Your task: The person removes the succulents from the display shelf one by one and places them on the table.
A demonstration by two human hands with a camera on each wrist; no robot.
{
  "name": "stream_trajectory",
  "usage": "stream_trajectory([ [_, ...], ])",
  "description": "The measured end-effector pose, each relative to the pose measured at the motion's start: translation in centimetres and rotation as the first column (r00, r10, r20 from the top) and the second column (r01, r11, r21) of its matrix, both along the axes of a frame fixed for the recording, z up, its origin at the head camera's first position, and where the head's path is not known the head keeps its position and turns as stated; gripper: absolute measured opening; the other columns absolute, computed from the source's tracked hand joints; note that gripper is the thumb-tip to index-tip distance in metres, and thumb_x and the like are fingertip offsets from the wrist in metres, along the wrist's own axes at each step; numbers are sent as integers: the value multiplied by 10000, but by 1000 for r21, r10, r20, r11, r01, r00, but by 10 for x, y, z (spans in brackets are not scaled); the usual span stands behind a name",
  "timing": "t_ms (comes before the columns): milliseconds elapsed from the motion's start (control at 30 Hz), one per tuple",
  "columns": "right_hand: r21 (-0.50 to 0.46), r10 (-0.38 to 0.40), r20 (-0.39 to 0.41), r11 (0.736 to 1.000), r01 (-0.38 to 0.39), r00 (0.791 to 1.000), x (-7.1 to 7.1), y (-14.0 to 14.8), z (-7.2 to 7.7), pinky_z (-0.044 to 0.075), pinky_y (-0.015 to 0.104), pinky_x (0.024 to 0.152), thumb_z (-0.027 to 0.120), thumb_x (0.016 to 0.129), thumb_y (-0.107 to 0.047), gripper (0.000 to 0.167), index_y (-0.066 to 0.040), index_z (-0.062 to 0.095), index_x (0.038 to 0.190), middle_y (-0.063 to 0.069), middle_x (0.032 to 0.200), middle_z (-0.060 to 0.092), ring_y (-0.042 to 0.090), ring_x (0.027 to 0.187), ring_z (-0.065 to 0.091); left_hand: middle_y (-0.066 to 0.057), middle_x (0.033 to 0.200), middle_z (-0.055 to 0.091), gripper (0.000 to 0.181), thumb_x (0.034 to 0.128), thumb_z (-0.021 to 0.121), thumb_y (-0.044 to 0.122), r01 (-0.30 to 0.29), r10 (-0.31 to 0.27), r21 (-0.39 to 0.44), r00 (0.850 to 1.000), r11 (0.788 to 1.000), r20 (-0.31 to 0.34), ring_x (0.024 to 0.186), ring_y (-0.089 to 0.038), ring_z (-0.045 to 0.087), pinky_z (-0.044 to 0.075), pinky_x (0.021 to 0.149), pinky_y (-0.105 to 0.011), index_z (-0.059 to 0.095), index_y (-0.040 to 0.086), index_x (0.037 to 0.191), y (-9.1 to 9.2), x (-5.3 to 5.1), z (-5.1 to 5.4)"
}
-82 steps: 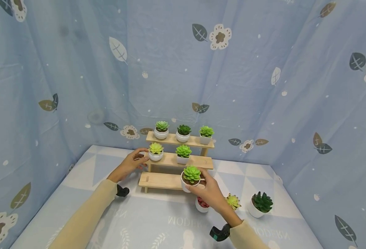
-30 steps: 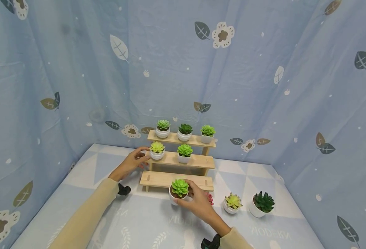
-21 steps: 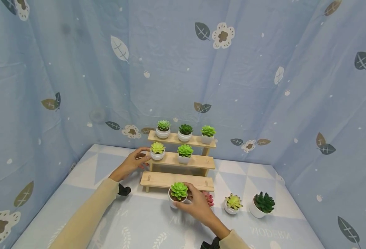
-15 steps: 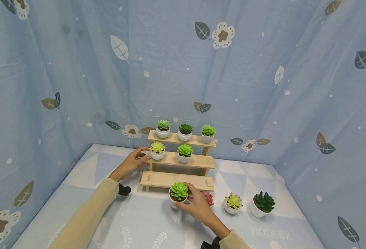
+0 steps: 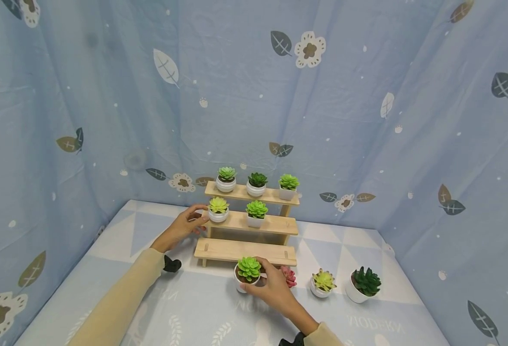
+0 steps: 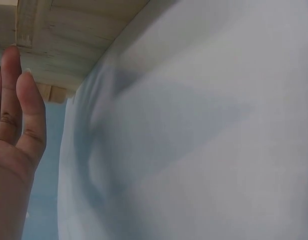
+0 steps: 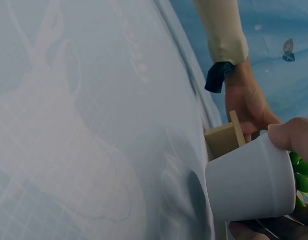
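My right hand holds a white pot with a bright green succulent between thumb and fingers, in front of the bottom step of a three-step wooden stand. The right wrist view shows the same white pot from the side; whether its base touches the table I cannot tell. At the left end of the middle step my left hand grips the stand, beside a yellow-green succulent in a white pot. From below, the left wrist view shows fingers against the wood; the thumb is hidden there.
Three potted succulents line the top step, and another green one stands mid-step. Behind my right hand is a red succulent, partly hidden. Further right stand a yellow-green one and a dark green one. A patterned curtain hangs behind.
My right hand has brought the green succulent's pot left, down and toward me, off from in front of the bottom step's right part. The red succulent's pot is now mostly covered. My left hand stays put.
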State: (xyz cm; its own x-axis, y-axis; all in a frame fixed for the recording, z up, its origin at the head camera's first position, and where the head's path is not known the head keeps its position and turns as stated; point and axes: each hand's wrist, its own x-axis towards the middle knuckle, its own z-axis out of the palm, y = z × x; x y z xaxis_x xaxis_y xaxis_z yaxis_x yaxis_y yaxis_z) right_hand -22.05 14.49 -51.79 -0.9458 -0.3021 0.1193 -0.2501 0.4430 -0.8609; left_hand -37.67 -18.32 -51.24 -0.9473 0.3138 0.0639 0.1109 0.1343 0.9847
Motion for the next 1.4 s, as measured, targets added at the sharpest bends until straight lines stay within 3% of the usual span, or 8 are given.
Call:
stream_trajectory([
  [233,1,-4,0,1000,4,1000,1,0,0,549,337,964,860,844,-425,788,-85,515,1466,95,1380,612,259,1292,583,-218,1279,562,586,1002,693,392,0,0,-2,1000,1000,3,1080,-471,640,510,896,-636,457,210,1506,1,1,3],
  [700,43,-17,-5,999,17,1000,2,-2,-3,549,374,971,865,837,-439,784,-95,530,1457,101,1383,617,281,1297,583,-214,1262,552,566,1025,666,367,7,-7,12,1000,1000,3,1093,-498,627,490,913,-665,439,206,1518,-2,2,-2],
  [900,44,-1,29,999,-1,1000,0,-3,-5,552,378,967,866,845,-420,773,-102,526,1463,88,1385,612,284,1299,577,-213,1265,559,585,1010,680,397,5,-5,0,1000,1000,-2,1078,-467,644,499,908,-650,445,209,1511,-1,5,1],
  [1167,25,7,46,1000,-8,999,1,-2,-3,536,391,994,849,867,-401,766,-108,498,1483,107,1414,588,283,1327,553,-218,1263,564,604,987,698,443,-1,1,-16,1000,1000,8,1077,-459,652,515,906,-620,461,218,1495,-1,1,0],
  [1400,9,20,49,1000,-20,999,2,-2,3,487,488,1052,866,865,-307,797,-120,449,1518,111,1451,545,305,1367,507,-211,1256,568,617,980,700,464,4,-4,-11,1000,1000,1,1093,-477,644,532,892,-588,462,218,1493,0,-1,-1],
])
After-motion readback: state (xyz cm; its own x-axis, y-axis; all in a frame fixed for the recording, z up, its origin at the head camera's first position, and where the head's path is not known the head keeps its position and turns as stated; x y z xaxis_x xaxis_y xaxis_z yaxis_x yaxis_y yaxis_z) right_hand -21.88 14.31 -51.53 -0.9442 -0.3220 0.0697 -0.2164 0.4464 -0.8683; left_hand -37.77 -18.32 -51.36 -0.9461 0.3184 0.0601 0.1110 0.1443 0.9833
